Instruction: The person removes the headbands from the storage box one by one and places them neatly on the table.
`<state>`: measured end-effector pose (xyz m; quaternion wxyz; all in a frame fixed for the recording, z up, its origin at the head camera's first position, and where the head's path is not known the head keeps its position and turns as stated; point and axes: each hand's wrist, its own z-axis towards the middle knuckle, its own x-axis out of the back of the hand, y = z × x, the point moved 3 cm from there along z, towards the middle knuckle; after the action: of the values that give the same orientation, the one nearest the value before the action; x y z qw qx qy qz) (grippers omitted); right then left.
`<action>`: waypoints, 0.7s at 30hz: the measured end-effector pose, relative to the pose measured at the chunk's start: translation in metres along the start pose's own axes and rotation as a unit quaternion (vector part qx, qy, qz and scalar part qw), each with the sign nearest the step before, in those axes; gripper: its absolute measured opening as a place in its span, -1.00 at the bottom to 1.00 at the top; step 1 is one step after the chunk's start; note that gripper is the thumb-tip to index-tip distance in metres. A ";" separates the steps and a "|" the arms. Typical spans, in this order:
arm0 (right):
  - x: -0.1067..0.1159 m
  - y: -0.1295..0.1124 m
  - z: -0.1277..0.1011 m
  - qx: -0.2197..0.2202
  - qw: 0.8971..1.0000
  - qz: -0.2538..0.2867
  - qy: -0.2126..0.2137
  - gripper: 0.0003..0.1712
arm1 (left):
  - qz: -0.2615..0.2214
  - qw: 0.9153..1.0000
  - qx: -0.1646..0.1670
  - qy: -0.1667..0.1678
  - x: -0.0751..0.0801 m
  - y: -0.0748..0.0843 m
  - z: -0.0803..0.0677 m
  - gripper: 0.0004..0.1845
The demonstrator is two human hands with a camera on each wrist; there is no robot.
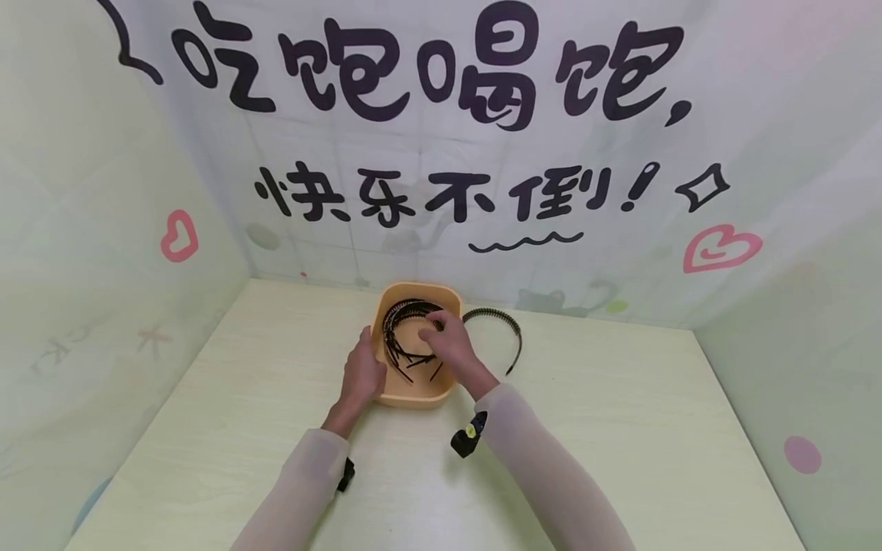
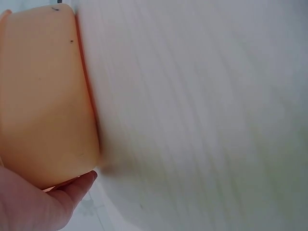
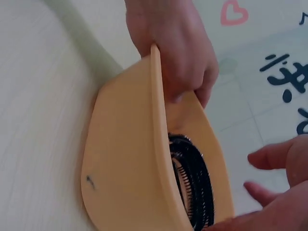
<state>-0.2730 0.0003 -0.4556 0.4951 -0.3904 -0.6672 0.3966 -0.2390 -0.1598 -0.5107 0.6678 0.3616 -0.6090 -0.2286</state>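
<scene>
A peach plastic tub [image 1: 413, 396] stands mid-table with several black toothed headbands [image 1: 403, 337] piled inside. My left hand [image 1: 363, 373] grips the tub's left rim, fingers over the edge; in the right wrist view the left hand [image 3: 178, 53] wraps that rim of the tub [image 3: 125, 159]. My right hand [image 1: 444, 337] reaches into the tub above the headbands [image 3: 195, 187], and its fingers [image 3: 269, 156] are spread with nothing between them. Another black headband [image 1: 508, 330] lies on the table just right of the tub. The left wrist view shows the tub's outer wall [image 2: 43, 96] and my left hand [image 2: 43, 204].
The pale wooden table [image 1: 620, 428] is enclosed on three sides by printed cloth walls [image 1: 448, 153]. Bare tabletop [image 2: 202, 120] stretches to the left, right and front of the tub.
</scene>
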 end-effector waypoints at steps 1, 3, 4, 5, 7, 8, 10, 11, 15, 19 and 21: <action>-0.001 0.000 -0.002 -0.005 1.000 -0.006 -0.001 -0.48 | 0.000 1.000 0.000 0.000 0.000 0.000 0.000 -0.19; -0.003 -0.001 -0.007 -0.022 1.000 -0.016 -0.006 -0.41 | 0.001 1.000 0.000 0.003 0.001 0.001 0.000 -0.19; -0.004 -0.001 -0.009 -0.031 0.999 -0.012 -0.012 -0.36 | 0.000 1.000 0.000 0.004 0.001 0.001 0.000 -0.19; -0.005 -0.001 -0.010 -0.041 0.999 -0.004 -0.020 -0.31 | -0.001 1.000 0.000 0.004 0.001 0.001 0.001 -0.19; -0.007 0.000 -0.011 -0.059 0.998 0.014 -0.029 -0.23 | -0.001 1.000 0.002 0.002 0.001 0.002 0.001 -0.18; -0.008 0.001 -0.011 -0.067 0.997 0.023 -0.030 -0.21 | -0.001 1.000 0.004 -0.001 0.000 0.002 0.001 -0.18; -0.009 0.004 -0.010 -0.074 0.997 0.029 -0.023 -0.20 | 0.000 1.000 0.007 -0.008 -0.001 0.001 0.000 -0.18; -0.009 0.005 -0.009 -0.074 0.997 0.028 -0.018 -0.21 | 0.002 1.000 0.008 -0.010 -0.001 0.001 0.000 -0.18; -0.008 0.007 -0.006 -0.052 0.999 -0.002 0.007 -0.27 | 0.009 1.000 0.005 -0.008 -0.002 0.001 -0.001 -0.19; -0.003 0.004 -0.003 -0.028 0.999 -0.018 0.033 -0.34 | 0.011 1.000 0.002 -0.004 0.000 0.001 0.000 -0.19; -0.001 0.004 0.000 -0.023 0.999 -0.014 0.044 -0.37 | 0.011 1.000 0.004 -0.008 0.000 0.002 0.000 -0.18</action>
<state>-0.2725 0.0015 -0.4599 0.5206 -0.4094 -0.6587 0.3570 -0.2390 -0.1587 -0.5096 0.6641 0.3561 -0.6189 -0.2216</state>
